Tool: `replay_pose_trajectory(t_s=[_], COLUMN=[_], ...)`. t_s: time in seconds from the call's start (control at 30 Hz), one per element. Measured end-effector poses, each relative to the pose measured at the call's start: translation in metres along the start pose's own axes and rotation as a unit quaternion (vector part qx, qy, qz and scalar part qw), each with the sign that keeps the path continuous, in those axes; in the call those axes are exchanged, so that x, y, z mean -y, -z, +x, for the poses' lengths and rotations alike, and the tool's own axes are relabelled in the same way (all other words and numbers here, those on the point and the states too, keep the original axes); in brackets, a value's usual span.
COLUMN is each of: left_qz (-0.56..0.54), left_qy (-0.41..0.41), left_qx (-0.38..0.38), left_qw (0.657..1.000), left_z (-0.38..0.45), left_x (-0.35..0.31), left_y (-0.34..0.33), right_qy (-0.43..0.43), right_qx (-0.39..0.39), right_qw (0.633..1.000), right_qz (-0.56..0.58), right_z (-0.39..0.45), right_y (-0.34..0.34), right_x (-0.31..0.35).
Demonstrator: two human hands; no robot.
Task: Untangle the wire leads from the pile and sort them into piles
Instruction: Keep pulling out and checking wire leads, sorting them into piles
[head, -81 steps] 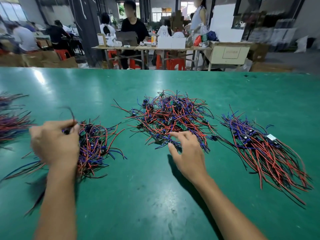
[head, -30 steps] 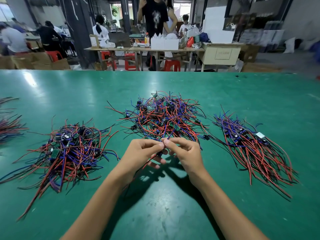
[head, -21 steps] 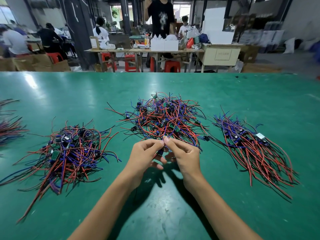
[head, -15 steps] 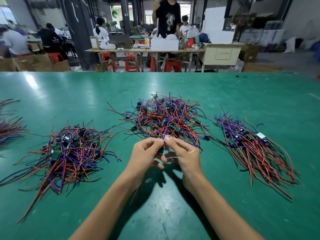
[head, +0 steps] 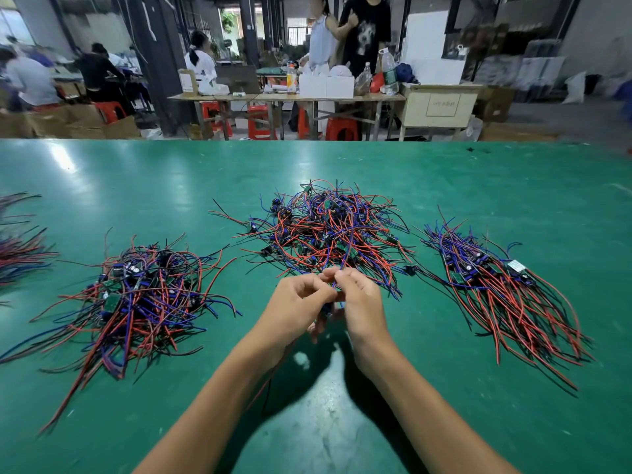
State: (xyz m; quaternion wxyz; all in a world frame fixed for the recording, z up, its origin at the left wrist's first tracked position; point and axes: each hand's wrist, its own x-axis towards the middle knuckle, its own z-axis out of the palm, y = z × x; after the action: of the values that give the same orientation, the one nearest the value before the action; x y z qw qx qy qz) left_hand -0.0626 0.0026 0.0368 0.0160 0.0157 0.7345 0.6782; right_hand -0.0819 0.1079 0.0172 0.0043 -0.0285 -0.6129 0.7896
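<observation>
Spreading across the green surface [head: 444, 172], three heaps surround the fingers: the tangled pile [head: 328, 230] just beyond them, a sorted pile [head: 136, 299] off to their left, another sorted pile [head: 506, 295] to their right. Left hand [head: 294, 311] and right hand [head: 362, 307] pinch one blue wire lead [head: 347, 254] whose far end runs into the tangle. Pulling hard would likely drag neighbouring leads along, or snap a solder joint.

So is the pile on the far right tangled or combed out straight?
Combed out. The right pile has its red wires fanned roughly parallel toward the near right, boards grouped at the far end, unlike the knotted middle pile.
</observation>
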Motion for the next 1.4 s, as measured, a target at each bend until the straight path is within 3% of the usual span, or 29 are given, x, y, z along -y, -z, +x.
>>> replay_pose_trajectory(t_s=[0.17,0.3,0.43,0.5,0.57,0.63,0.7,0.77,0.83,0.93,1.03,1.17,1.3,1.4], left_qz=[0.094,0.154,0.131,0.073,-0.043,-0.177,-0.279,-0.337,-0.354,-0.376,-0.363,-0.294,-0.201,-0.128], left_qy=[0.003,-0.008,0.012,0.025,0.051,0.100,0.110,0.117,0.135,0.146,0.125,0.053,-0.041,-0.142], left_qx=[0.077,0.107,0.127,0.130,0.102,0.037,0.008,-0.016,-0.039,-0.054,-0.042,-0.057,-0.127,-0.113], left_qw=[0.993,0.982,0.983,0.988,0.993,0.978,0.954,0.934,0.925,0.914,0.922,0.953,0.971,0.975], left_z=[-0.002,-0.003,-0.006,-0.005,0.001,0.006,0.007,0.005,0.005,0.004,0.002,-0.002,-0.003,-0.002], left_x=[0.003,0.005,0.003,0.000,-0.005,-0.012,-0.015,-0.017,-0.016,-0.014,-0.010,-0.009,-0.006,-0.005], left_y=[0.004,0.000,-0.001,0.004,0.008,0.015,0.024,0.032,0.035,0.028,0.016,0.003,0.000,0.003], right_qy=[-0.014,-0.083,-0.215,-0.185,-0.116,-0.020,0.096,0.190,0.232,0.221,0.169,0.125,0.089,0.032], right_qx=[-0.094,-0.133,-0.052,0.018,0.051,0.032,0.061,0.123,0.134,0.131,0.084,-0.001,-0.015,0.013], right_qw=[0.995,0.985,0.927,0.924,0.967,0.999,0.985,0.942,0.923,0.949,0.981,0.992,0.996,0.997], right_qz=[-0.015,0.068,0.302,0.334,0.219,0.020,-0.132,-0.246,-0.277,-0.182,-0.053,-0.002,0.026,0.064], right_z=[0.015,0.023,0.026,0.028,0.030,0.024,0.016,0.009,0.004,-0.003,-0.007,-0.006,-0.006,-0.003], right_y=[0.021,0.037,0.048,0.056,0.058,0.051,0.044,0.035,0.027,0.019,0.012,0.009,0.011,0.014], right_x=[0.014,0.019,0.025,0.028,0.027,0.021,0.010,0.001,-0.001,0.002,0.005,0.013,0.019,0.026])
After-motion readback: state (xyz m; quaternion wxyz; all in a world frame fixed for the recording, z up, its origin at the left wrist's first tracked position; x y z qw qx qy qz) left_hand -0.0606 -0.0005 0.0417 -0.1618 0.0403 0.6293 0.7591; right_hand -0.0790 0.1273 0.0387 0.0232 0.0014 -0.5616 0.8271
